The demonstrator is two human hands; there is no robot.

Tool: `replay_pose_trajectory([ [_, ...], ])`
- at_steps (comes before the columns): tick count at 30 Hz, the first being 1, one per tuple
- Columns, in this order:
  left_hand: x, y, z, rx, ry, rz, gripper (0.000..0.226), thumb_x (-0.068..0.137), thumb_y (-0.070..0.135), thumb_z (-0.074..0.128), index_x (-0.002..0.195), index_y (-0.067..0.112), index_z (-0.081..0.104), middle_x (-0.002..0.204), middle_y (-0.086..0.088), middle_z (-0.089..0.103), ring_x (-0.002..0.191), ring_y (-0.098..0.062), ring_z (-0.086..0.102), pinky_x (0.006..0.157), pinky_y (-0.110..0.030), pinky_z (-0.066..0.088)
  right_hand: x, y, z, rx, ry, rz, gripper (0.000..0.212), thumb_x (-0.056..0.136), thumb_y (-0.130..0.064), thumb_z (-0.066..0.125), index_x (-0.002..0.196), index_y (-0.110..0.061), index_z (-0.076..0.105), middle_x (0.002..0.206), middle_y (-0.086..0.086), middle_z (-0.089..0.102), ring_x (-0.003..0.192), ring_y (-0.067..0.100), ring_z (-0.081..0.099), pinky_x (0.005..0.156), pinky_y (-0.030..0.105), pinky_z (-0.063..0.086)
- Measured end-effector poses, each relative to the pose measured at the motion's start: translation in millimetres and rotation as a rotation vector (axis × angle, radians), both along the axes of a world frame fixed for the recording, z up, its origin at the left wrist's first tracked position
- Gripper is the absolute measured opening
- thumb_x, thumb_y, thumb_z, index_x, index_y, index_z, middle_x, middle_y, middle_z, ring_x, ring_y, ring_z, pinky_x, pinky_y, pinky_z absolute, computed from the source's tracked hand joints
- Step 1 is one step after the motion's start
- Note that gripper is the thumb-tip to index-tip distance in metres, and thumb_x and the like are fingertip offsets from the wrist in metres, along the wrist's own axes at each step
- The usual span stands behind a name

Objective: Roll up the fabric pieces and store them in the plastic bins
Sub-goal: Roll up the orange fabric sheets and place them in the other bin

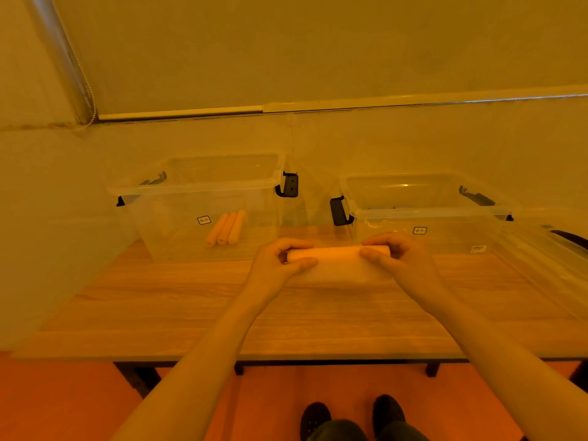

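On both clear bins [197, 198], small stickers [204, 220], writing unreadable.

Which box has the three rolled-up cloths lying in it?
The left bin does: three rolls lie side by side on its floor. The right bin shows no such rolls, only something bluish.

Bare wooden table [191, 313] is left in front of and to both sides of the fabric roll [337, 254]. Behind it, the way is blocked by two clear bins: the left bin [197, 189] and the right bin [423, 211], both open at the top. A narrow gap is left between them, narrowed by black latches [289, 184].
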State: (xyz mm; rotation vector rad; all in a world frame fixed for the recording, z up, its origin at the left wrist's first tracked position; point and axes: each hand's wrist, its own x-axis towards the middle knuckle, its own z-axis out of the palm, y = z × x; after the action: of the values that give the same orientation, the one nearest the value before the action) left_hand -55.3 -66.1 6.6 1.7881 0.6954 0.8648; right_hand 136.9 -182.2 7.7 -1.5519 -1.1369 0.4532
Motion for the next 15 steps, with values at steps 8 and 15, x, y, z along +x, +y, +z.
replay_pose_trajectory([
  [8,2.2,1.4,-1.0,-0.013,0.026,0.004,0.022,0.082,0.015,0.069,0.101,0.025,0.064,0.105,0.009,0.06,0.097,-0.011,0.059,0.074,-0.023,0.055,-1.5,-1.1,-0.3,0.035,0.08,0.024,0.02,0.08,-0.016,0.07,0.1,-0.019,0.065,0.095,-0.009,0.062,0.08,0.01,0.065,0.061,0.018,0.055],
  [15,2.7,0.1,-0.5,-0.025,0.034,0.024,0.011,0.087,0.017,0.064,0.097,0.022,0.065,0.095,0.004,0.064,0.078,-0.01,0.064,0.065,-0.019,0.055,0.0,-0.7,-2.7,0.032,0.096,0.004,0.016,0.076,-0.02,0.074,0.089,-0.026,0.068,0.095,-0.009,0.065,0.08,0.011,0.067,0.068,0.024,0.058],
])
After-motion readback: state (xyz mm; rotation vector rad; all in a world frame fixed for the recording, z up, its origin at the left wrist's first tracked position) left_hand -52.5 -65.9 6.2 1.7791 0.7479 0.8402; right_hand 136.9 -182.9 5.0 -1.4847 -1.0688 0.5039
